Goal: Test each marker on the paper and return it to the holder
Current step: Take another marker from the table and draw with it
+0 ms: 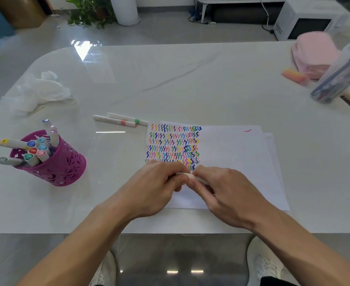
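Observation:
My left hand (pixel 159 186) and my right hand (pixel 225 193) meet over the lower edge of the white paper (pixel 232 153), both gripping one white marker (pixel 185 174) that is mostly hidden by my fingers. Rows of coloured squiggles (pixel 173 143) fill the paper's left part. A purple cut-out holder (pixel 54 164) with several capped markers stands at the left. Two white markers, one with a pink band (pixel 116 121) and one with a green band (pixel 128 118), lie on the table just beyond the paper's top left corner.
Crumpled clear plastic (pixel 39 91) lies at the far left. At the far right are a pink pouch (pixel 314 54), an orange eraser (pixel 294 76) and a clear tub of pens (pixel 339 77). The white table's near edge (pixel 46 232) runs below my wrists.

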